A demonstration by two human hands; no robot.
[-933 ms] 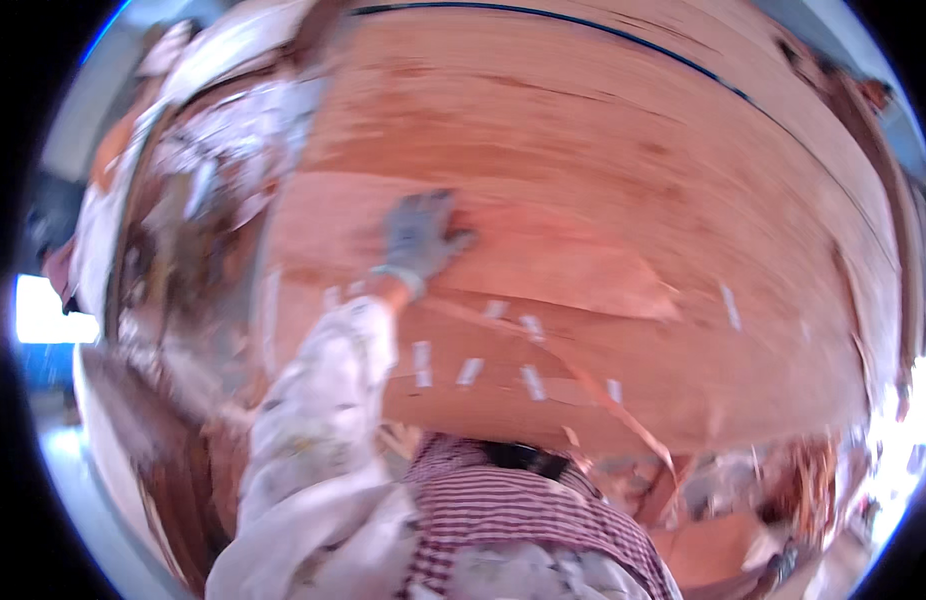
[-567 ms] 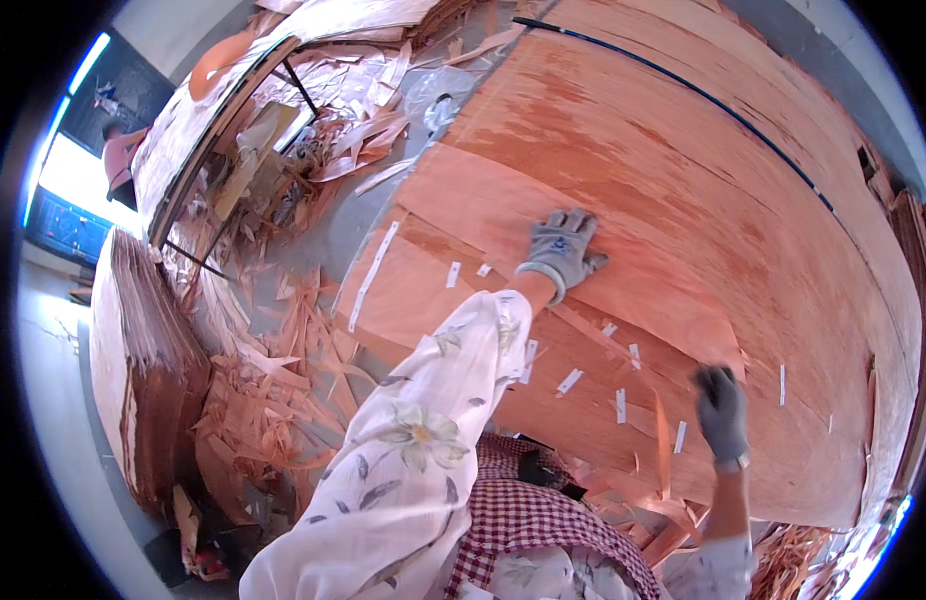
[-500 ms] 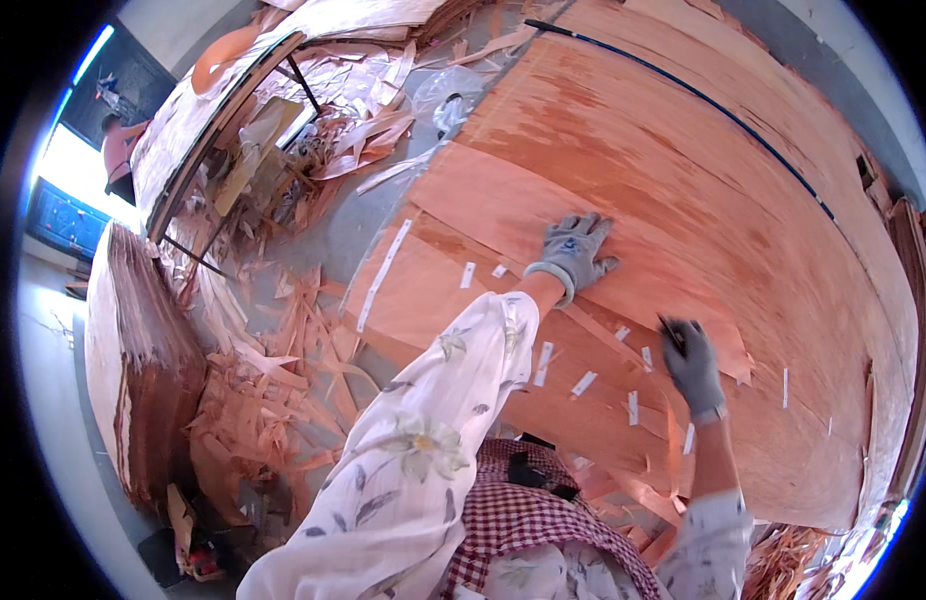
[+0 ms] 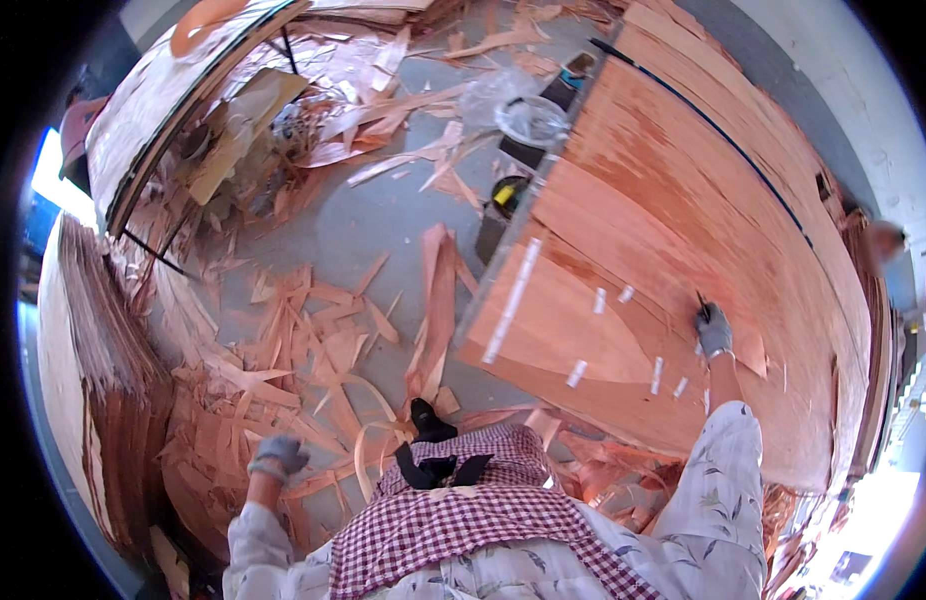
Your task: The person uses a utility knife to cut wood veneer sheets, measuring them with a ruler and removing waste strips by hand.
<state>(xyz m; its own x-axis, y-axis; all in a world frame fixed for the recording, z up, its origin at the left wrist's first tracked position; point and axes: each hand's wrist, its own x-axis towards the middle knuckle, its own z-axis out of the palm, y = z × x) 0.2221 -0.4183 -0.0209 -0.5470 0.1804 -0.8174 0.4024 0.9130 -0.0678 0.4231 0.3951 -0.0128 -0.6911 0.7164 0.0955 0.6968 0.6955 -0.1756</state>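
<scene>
A large stack of reddish wood veneer sheets (image 4: 683,210) lies in front of me, its top sheet patched with short white tape strips (image 4: 577,373). My right hand (image 4: 714,330), in a grey glove, rests on the sheet next to the strips and is closed on a small dark tool whose tip sticks out above the fingers. My left hand (image 4: 278,455), also in a grey glove, hangs low at my left side with curled fingers, above veneer scraps (image 4: 313,360) and touching nothing.
Torn veneer strips litter the grey concrete floor (image 4: 373,220). Upright veneer bundles (image 4: 103,340) stand at the left. A dark bin (image 4: 503,200) and a clear plastic bag (image 4: 528,115) sit by the stack's left edge. Another table (image 4: 173,90) stands at the far left.
My left hand has come off the veneer sheet and dropped to my left side. My right hand has moved up onto the sheet near the tape strips.
</scene>
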